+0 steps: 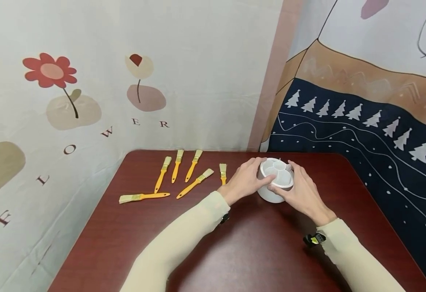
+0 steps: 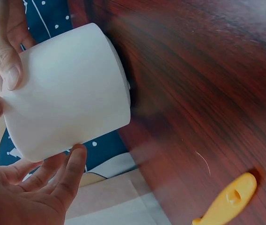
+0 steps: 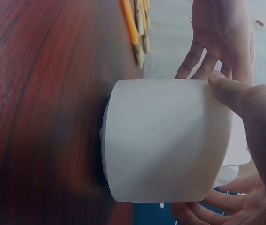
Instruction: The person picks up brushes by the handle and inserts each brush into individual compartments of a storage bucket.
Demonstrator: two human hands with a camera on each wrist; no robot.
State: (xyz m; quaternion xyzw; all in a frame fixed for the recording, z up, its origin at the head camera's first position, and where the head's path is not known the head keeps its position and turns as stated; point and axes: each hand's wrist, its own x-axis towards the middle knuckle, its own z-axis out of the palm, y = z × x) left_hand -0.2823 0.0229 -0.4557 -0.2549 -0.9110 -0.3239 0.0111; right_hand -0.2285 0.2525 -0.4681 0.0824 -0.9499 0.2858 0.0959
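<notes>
Currently both hands hold the white cup (image 1: 276, 180), a round container with divided compartments inside, which stands on the dark red table (image 1: 256, 251) near its far edge. The left hand (image 1: 245, 178) curls its fingers round the cup's left wall, with the thumb over the near rim; the right hand (image 1: 302, 190) grips the opposite wall the same way. In both wrist views the cup's base appears to touch the table, though blur makes this uncertain. Six yellow-handled brushes (image 1: 178, 174) lie to the left of the cup, the nearest one just beside the left hand, none touched. By appearance, the step in hand is positioning or steadying the cup. Any next move calls for an even two-sided grip and a level rim, clear of the brushes.
</notes>
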